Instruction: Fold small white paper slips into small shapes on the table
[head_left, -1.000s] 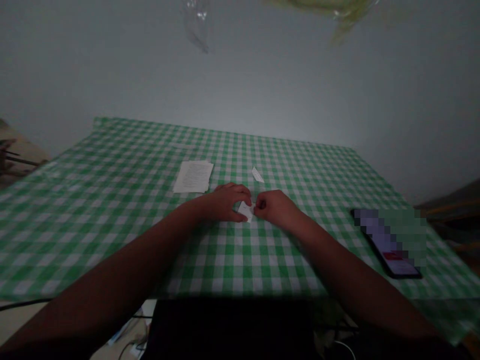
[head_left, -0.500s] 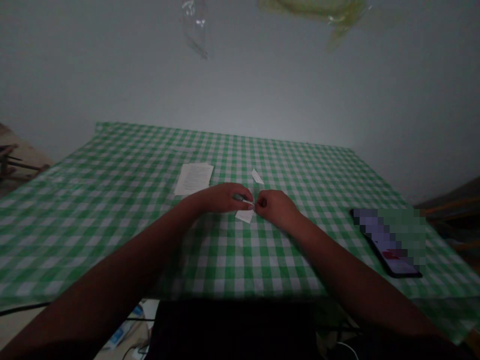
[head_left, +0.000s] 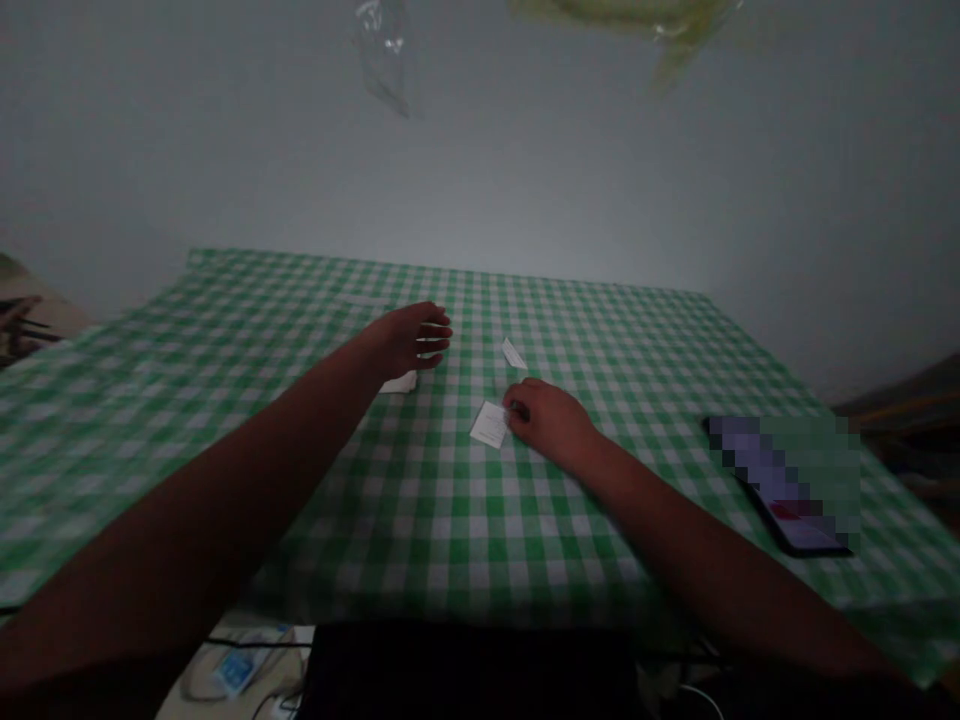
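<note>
My left hand (head_left: 412, 337) hovers over the paper stack with its fingers spread, and I see nothing between them. It hides most of the stack of printed paper (head_left: 400, 383); only the near edge shows. On the checked cloth lies a small piece of printed paper (head_left: 490, 425). My right hand (head_left: 553, 417) rests at that piece's right edge, fingers curled together; what they pinch is too small and dark to make out. Just beyond the right hand lies a narrow white paper strip (head_left: 514, 353).
A green and white checked cloth (head_left: 600, 520) covers the table. A phone (head_left: 780, 490), partly pixelated, lies at the right. A faint pale strip (head_left: 365, 300) lies toward the back left. The table's far side meets a plain wall (head_left: 480, 180). Cables (head_left: 259, 643) hang below the front edge.
My left hand has left the small paper, moving left and away to the stack, and opened. The grey slim object seen in it is out of sight. My right hand has barely moved.
</note>
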